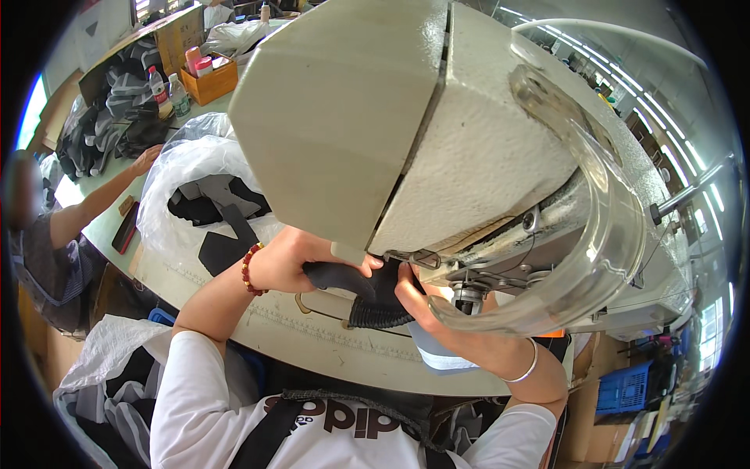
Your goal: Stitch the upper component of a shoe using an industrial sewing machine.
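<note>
The pale sewing-machine head (336, 117) overhangs black fabric (389, 295), grasped at opposite sides by left fingers (369, 267) and right fingers (408, 289).

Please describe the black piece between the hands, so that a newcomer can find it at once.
Find the big cream sewing machine. Just below it, the black piece lies between the left hand and right hand. Unlike the dark pieces at the plastic bag, it touches both hands and shows a ribbed edge.

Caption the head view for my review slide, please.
Left hand and right hand on black fabric at a beige sewing machine.
</note>
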Demonstrator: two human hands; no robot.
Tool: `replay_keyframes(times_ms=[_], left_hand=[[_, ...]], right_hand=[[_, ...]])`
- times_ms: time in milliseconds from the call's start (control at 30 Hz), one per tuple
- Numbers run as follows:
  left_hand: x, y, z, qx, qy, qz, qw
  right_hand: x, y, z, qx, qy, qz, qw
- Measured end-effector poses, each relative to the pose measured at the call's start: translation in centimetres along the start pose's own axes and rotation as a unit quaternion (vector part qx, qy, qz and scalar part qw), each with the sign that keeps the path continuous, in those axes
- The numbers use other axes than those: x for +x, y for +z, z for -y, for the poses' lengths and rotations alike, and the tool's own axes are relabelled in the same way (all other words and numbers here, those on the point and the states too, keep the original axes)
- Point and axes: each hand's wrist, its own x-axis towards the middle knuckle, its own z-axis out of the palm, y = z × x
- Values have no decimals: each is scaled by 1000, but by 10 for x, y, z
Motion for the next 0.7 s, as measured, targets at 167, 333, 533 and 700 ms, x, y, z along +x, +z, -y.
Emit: replay_keyframes(times_ms=[167,333,533,700], left_hand=[[1,2,-1,-44,0,-8,999],[2,-1,-8,58,37,-10,998],[4,1,-8,68,25,-7,997],[3,9,-9,138,39,-26,989]], right_hand=[[2,1,0,-33,-45,16,998],[2,3,2,-49,-63,16,997],[2,9,-3,-98,-125,4,987],[-1,16,-6,-169,-241,-7,956]])
